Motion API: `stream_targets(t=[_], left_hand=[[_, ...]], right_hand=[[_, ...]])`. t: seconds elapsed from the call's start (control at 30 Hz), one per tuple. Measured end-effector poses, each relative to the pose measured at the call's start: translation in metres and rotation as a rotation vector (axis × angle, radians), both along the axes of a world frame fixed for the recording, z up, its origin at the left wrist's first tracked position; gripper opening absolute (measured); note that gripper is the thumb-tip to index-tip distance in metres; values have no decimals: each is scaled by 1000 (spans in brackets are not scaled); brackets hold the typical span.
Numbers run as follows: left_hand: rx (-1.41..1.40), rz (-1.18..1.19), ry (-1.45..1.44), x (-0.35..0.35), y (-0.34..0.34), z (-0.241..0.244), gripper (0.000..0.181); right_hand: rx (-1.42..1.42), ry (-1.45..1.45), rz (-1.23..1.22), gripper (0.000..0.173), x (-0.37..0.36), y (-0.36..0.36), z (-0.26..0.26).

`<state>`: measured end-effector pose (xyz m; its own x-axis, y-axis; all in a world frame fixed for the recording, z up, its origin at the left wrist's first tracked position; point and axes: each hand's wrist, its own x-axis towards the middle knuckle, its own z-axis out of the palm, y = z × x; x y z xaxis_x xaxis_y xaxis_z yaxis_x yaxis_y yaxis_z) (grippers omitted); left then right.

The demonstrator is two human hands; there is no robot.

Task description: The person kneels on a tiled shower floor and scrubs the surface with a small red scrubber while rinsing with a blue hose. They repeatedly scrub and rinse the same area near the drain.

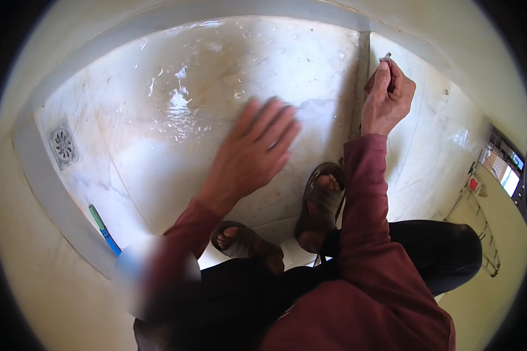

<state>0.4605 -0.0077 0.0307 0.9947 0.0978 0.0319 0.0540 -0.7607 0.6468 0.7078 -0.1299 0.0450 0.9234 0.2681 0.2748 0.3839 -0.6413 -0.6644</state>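
Note:
My left hand (pixel 254 154), blurred by motion, hovers palm down over the wet marble floor (pixel 171 171). Its fingers are slightly apart and hold nothing. Whether it touches the water cannot be told. At the upper right, my right hand (pixel 390 98) is closed around a small tool with a metal tip (pixel 385 58); most of the tool is hidden by the fingers. This hand is over the narrow grey strip (pixel 363 66) that divides the floor. Thin water with bubbles and bright reflections covers the floor beyond my left hand.
A metal floor drain (pixel 63 146) lies at the left by the wall. Near it, a green and blue pole (pixel 102 226) leans in. My sandalled feet, in a right sandal (pixel 320 202) and a left sandal (pixel 248 242), are below my hands. A wire rack (pixel 487 237) is at the far right.

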Motion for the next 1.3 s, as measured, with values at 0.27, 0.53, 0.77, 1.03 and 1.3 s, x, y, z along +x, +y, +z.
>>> stream_targets(t=[0.27, 0.53, 0.77, 1.03, 1.3], left_hand=[[219, 92, -332, 149, 52, -43, 54], [346, 317, -62, 75, 76, -30, 52], [389, 446, -49, 50, 73, -29, 53], [337, 492, -102, 45, 72, -30, 52], [376, 505, -130, 43, 71, -30, 52]], right_hand=[[12, 43, 25, 23, 11, -33, -24], [-159, -112, 402, 14, -20, 36, -15], [-240, -266, 372, 12, -4, 79, -37], [-283, -126, 557, 9, -2, 72, -28], [-285, -183, 555, 8, -4, 71, -32]])
